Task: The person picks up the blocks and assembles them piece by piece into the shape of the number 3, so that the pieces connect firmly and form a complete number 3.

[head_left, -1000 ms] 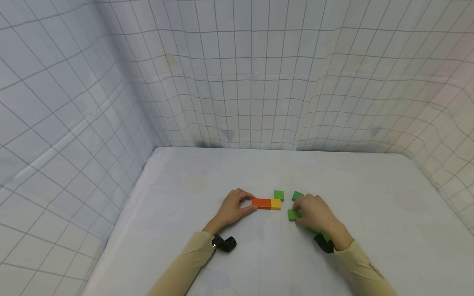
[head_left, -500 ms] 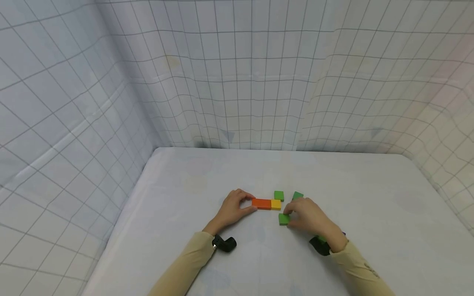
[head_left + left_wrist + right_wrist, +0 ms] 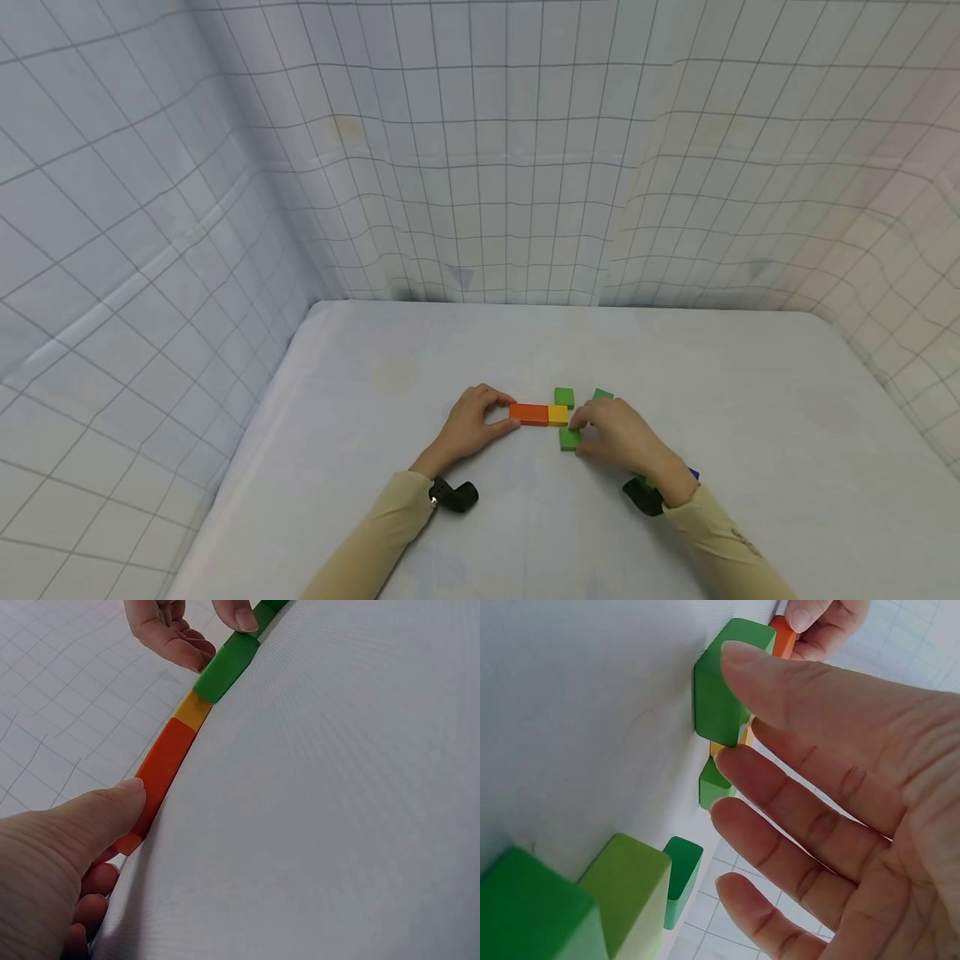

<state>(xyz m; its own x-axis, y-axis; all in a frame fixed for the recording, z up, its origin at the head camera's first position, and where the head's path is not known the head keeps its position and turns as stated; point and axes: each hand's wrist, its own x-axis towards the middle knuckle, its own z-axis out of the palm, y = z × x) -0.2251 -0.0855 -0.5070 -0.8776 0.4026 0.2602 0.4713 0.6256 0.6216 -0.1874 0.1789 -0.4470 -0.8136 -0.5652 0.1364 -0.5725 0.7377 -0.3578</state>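
Thumb and fingers of my left hand [image 3: 474,423] hold the left end of an orange-red rectangular block [image 3: 528,414] lying on the table. A yellow square block [image 3: 557,416] sits flush against its right end. My right hand [image 3: 622,435] pinches a green square block [image 3: 570,440] between thumb and fingers, right at the near side of the yellow block and offset slightly right. In the right wrist view the thumb lies on this green block [image 3: 718,701], hiding part of it. Another green block [image 3: 564,397] stands at the yellow one's far right corner.
A teal-green block [image 3: 602,394] lies beyond my right hand. Under the right wrist, partly hidden, are more blocks, one blue [image 3: 693,473]. The right wrist view shows a dark green block [image 3: 540,907] and a light green block [image 3: 626,889]. White gridded cloth [image 3: 480,167] walls the table.
My right hand has brought the green block leftward, then slightly away from me, up to the yellow block. My left hand and the orange-red block have stayed put.
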